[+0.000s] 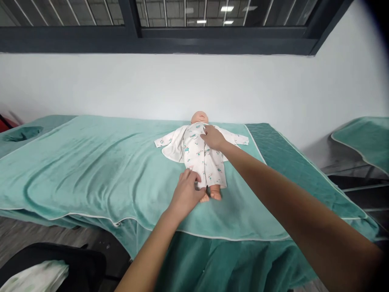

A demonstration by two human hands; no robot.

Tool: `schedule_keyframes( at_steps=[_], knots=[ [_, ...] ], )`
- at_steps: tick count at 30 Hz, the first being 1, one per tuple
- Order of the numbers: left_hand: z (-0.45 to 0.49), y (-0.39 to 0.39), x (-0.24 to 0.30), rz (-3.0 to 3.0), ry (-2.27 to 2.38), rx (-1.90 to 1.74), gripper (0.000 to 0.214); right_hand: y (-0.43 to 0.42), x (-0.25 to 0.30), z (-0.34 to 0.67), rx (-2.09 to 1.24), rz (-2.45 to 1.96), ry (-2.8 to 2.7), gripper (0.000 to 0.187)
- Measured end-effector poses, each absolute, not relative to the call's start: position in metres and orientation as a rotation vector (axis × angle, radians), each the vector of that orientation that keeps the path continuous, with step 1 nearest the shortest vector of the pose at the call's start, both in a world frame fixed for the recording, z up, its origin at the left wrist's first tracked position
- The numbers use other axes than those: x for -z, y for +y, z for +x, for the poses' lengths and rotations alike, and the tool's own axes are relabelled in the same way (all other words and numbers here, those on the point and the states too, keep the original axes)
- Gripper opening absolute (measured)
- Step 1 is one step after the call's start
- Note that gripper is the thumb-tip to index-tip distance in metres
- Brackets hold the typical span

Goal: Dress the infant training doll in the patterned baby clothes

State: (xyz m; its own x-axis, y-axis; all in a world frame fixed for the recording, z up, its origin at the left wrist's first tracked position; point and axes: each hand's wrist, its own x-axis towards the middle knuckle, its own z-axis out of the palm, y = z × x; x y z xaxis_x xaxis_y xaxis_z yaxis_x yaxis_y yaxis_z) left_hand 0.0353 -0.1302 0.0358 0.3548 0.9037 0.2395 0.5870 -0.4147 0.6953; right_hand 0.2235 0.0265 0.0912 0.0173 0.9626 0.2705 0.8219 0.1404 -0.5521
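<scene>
A baby doll [199,117] lies on its back, head toward the wall, dressed in white printed baby clothes [194,148]. Its sleeves stretch out to both sides, and a plain white flap of the garment [174,151] is spread at the left. At the lower trouser leg is my left hand [187,190], its fingers curled on the cloth and thumb beside a bare foot [215,192]. My right hand [213,138] reaches across to the chest, fingertips bent onto the garment near the neckline. Exactly what lies between those fingertips is partly hidden.
A light green blanket [91,170] covers the bed, over a darker green cover [291,170]. A white wall and barred window [182,14] stand behind. At the lower left is a black chair [82,263] holding folded cloth [39,278]. Another green-covered bed [364,138] is at right.
</scene>
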Motion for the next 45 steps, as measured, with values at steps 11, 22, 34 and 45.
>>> schedule_keyframes(
  at_steps=[11, 22, 34, 45],
  knots=[
    [0.015, -0.146, -0.01, 2.418, 1.132, -0.854, 0.028, -0.055, -0.065, 0.225, -0.083, -1.485, -1.929, 0.032],
    [-0.004, -0.148, -0.015, 1.862, 1.12, -1.05, 0.008, -0.178, -0.034, 0.245, 0.054, -1.535, -2.247, 0.042],
    [-0.019, -0.149, -0.007, 1.624, 1.013, -0.991, 0.005, -0.183, -0.071, 0.23, -0.109, -1.337, -2.321, 0.012],
    [-0.013, -0.086, 0.007, 1.734, 1.321, -1.135, 0.015, -0.186, -0.05, 0.242, -0.101, -1.324, -2.291, 0.041]
  ],
)
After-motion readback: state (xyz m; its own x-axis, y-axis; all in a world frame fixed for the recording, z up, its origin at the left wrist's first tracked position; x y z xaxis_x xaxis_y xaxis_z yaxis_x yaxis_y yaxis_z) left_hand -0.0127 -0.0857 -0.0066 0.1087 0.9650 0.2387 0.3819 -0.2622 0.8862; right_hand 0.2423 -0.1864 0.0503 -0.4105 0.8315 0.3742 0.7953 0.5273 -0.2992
